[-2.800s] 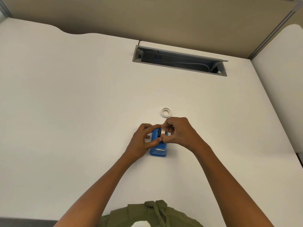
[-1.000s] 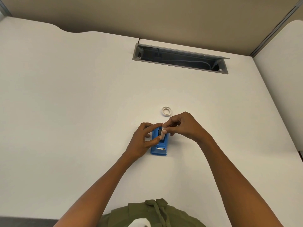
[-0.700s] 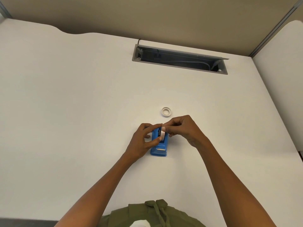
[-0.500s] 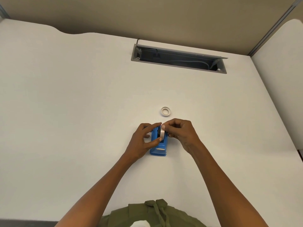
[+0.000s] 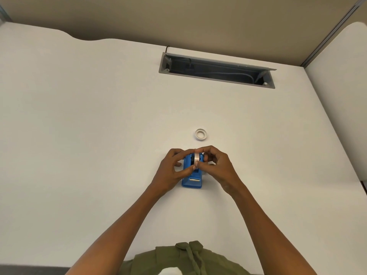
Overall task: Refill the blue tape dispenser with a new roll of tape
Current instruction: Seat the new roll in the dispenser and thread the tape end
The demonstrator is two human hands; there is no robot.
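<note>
The blue tape dispenser (image 5: 192, 180) stands on the white desk (image 5: 99, 135), its metal cutter facing me. A roll of clear tape (image 5: 196, 160) stands upright in the dispenser's slot, next to a black hub. My right hand (image 5: 216, 167) pinches this roll from the right, thumb and forefinger on its rim. My left hand (image 5: 171, 171) grips the dispenser's left side, with the forefinger over the top and the thumb on the body. A small white ring, an empty tape core (image 5: 201, 134), lies flat on the desk just beyond my hands.
A grey cable tray opening (image 5: 216, 73) with cables inside is cut into the desk at the back. A beige partition (image 5: 178, 20) rises behind the desk. Another white desk surface (image 5: 341, 76) adjoins on the right. My green garment (image 5: 188, 259) shows at the bottom.
My right hand has come down and toward me with the tape roll, which now sits lower in the dispenser's slot. My left hand has kept its hold on the dispenser.
</note>
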